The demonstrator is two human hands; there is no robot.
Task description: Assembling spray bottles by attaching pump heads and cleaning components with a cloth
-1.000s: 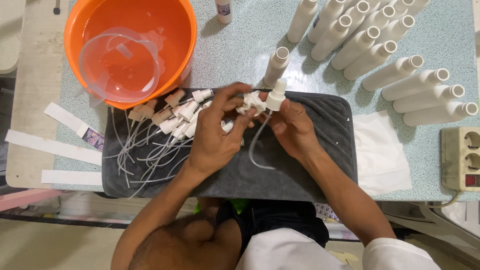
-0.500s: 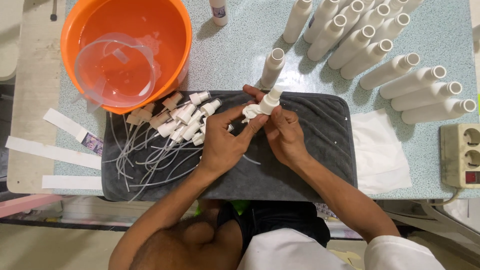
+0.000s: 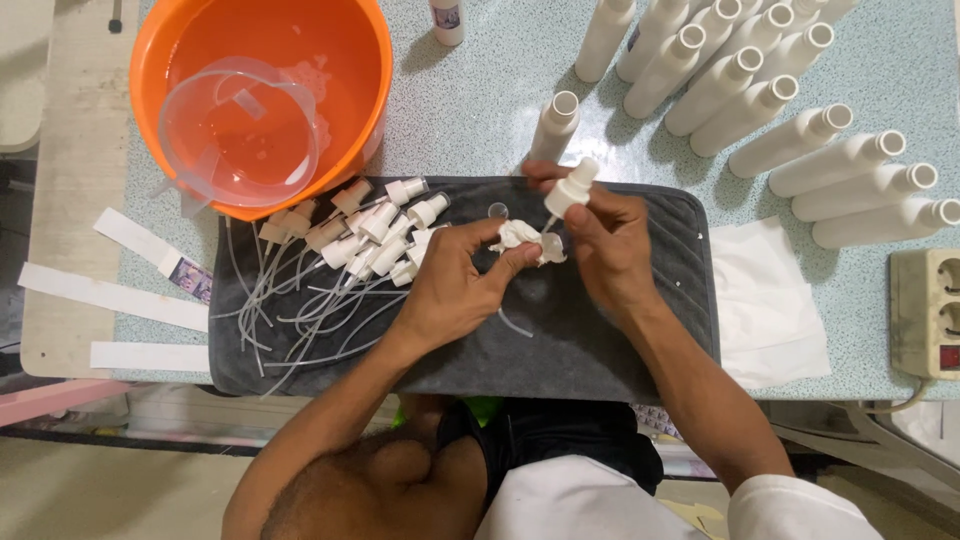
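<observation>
Between right fingers (image 3: 585, 215): pump head (image 3: 570, 188).

Head-worn view, straight down, close

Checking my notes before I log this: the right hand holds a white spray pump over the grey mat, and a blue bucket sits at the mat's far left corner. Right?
Not quite: in the head view the bucket is orange, not blue. The rest holds: the right hand holds a white spray pump over the grey mat.
</observation>
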